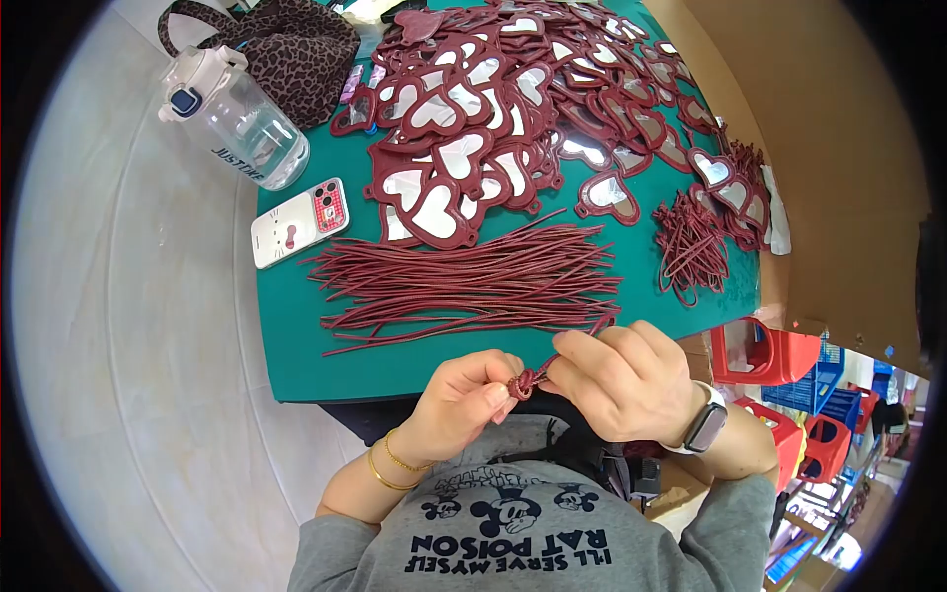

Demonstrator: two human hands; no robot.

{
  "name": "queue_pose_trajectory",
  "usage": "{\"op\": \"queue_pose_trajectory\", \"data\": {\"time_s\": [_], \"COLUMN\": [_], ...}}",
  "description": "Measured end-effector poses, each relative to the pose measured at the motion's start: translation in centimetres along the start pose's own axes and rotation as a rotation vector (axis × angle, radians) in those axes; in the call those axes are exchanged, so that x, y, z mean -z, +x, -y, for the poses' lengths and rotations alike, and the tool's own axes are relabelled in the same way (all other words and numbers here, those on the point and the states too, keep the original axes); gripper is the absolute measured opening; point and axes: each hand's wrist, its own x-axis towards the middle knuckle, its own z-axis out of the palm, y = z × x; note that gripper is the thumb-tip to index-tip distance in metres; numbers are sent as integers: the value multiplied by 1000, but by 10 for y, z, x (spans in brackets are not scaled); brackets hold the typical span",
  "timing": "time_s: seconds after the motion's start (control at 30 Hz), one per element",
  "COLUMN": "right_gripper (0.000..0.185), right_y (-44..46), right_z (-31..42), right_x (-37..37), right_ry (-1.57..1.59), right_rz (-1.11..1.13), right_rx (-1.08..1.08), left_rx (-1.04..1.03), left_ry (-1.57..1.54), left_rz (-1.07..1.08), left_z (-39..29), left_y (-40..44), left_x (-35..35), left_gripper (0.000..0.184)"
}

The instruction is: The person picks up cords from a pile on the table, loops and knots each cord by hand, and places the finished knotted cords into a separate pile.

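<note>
Near the table's front edge, my left hand (472,393) pinches a knotted dark red cord (523,384) between thumb and fingers. Close on its right, my right hand (617,380) has its fingers closed on the same cord, a piece of which shows above the knuckles. Beyond my hands a bundle of straight dark red cords (464,281) lies across the green table (306,345). Behind the bundle is a large pile of heart-shaped mirrors with dark red frames (461,156). One heart mirror (608,195) lies at the pile's lower right edge.
A white phone (299,223) and a clear water bottle (242,123) stand or lie at the left, before a leopard-print bag (296,59). Looped cords (691,247) are heaped at the right. Red stools (764,352) and blue crates (817,380) are beyond the right edge.
</note>
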Motion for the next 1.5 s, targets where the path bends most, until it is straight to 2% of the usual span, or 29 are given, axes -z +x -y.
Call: {"op": "queue_pose_trajectory", "data": {"time_s": [0.13, 0.23, 0.43, 0.53, 0.57, 0.63, 0.67, 0.77, 0.8, 0.9, 0.93, 1.03, 1.1, 1.17, 1.33, 1.5], "right_gripper": [29, 17, 18, 18, 18, 17, 17, 25, 25, 19, 19, 15, 15, 13, 11, 8], "right_y": [-1, -3, -8, -8, -6, -4, -3, 0, -1, -7, -7, -4, -2, -2, -8, -11], "right_z": [-3, -4, -6, -5, -4, -1, -3, -10, -9, -5, -3, 0, 1, 2, 1, -2], "right_x": [4, 4, 5, -1, -2, -2, -1, 3, 1, -6, -6, -2, 2, 5, 7, 4], "right_ry": [43, 25, 113, 250, 398, 699, 701, 585, 586, 995, 996, 1136, 1099, 1027, 1092, 1156], "right_rz": [37, 21, 87, 117, 139, 184, 183, 380, 381, 394, 395, 457, 447, 425, 387, 373], "right_rx": [-18, -37, -75, -162, -252, -429, -429, -266, -268, -458, -461, -676, -638, -566, -520, -506], "left_rx": [-19, -5, -42, 30, 34, -76, -134, -165, -181, -200, -211, -230, -242, -223, -175, -189], "left_ry": [-11, -26, -8, 346, 346, 657, 815, 881, 909, 940, 956, 968, 977, 859, 676, 692], "left_rz": [11, 14, 50, 2, 5, 106, 157, 194, 211, 246, 265, 269, 269, 273, 266, 287], "left_z": [3, 4, 9, -6, -9, -15, -17, -26, -28, -31, -31, -32, -32, -31, -25, -31], "left_y": [-3, -4, -7, -6, -5, -2, 0, 3, 4, 5, 6, 10, 11, 10, 5, 5], "left_x": [2, 2, 7, 11, 13, 16, 17, 15, 14, 17, 17, 18, 18, 18, 15, 16], "left_gripper": [30, 29, 28, 21, 21, 10, 6, 5, 6, 5, 5, 5, 5, 6, 6, 4]}}
